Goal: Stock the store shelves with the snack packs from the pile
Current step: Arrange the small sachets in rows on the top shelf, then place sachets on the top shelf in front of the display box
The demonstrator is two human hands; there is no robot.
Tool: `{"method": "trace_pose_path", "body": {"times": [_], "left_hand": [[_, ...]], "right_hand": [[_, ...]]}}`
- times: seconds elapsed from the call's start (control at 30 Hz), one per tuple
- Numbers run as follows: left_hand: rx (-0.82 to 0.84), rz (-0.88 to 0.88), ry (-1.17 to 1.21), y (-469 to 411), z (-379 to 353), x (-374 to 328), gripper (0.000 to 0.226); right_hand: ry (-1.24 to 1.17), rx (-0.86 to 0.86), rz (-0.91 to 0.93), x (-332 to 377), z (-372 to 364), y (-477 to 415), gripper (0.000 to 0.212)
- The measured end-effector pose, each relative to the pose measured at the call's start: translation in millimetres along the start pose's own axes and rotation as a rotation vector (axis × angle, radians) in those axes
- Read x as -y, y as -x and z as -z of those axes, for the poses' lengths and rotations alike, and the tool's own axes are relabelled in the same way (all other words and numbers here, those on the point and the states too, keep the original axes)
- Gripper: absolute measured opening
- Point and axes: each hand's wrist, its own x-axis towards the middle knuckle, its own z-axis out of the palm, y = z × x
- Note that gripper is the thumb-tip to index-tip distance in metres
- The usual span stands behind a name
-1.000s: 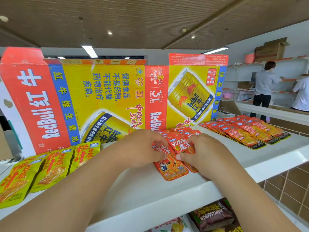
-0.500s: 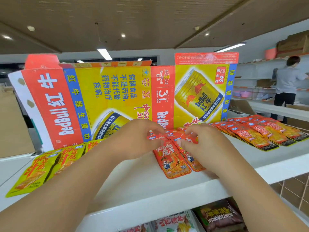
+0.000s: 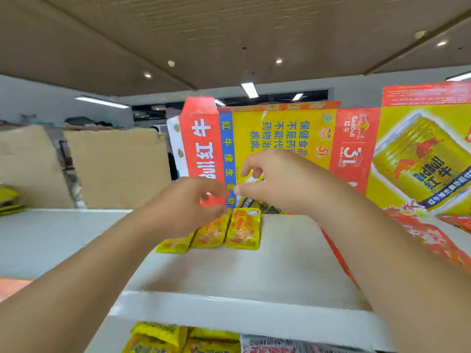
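Yellow snack packs [image 3: 242,230]: three, flat in a row on white shelf [image 3: 254,276], before upright Red Bull carton [image 3: 354,138]. Left hand [image 3: 188,207], right hand [image 3: 277,184]: raised just above packs, fingers loosely curled, grasping nothing. Red snack packs [image 3: 433,238]: right, same shelf.

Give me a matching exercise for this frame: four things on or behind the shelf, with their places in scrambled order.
Things:
1. three yellow snack packs
2. red snack packs
3. Red Bull carton
4. brown cardboard

Places:
A. upright at the rear, centre to right
B. flat, in the middle of the white shelf
C. upright at the rear left
D. flat, at the right end of the shelf

Pairs: 1-B, 2-D, 3-A, 4-C
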Motion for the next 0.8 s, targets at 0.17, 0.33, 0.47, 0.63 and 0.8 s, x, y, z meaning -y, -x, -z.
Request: {"method": "trace_pose_path", "body": {"times": [0.17,0.33,0.47,0.63,0.8], "left_hand": [[-0.108,0.122,-0.105,31,56,65,0.032],[-0.121,0.241,-0.142,81,112,135,0.035],[-0.136,0.325,-0.177,127,160,187,0.037],[-0.166,0.422,-0.184,180,211,248,0.039],[-0.172,0.515,-0.200,221,243,297,0.040]], "right_hand": [[-0.048,0.060,0.143,77,-30,-43,0.033],[-0.122,0.164,0.205,156,-75,-79,0.031],[-0.171,0.213,0.254,219,-115,-105,0.032],[-0.220,0.275,0.281,293,-168,-135,0.027],[-0.218,0.323,0.347,357,-210,-159,0.028]]}}
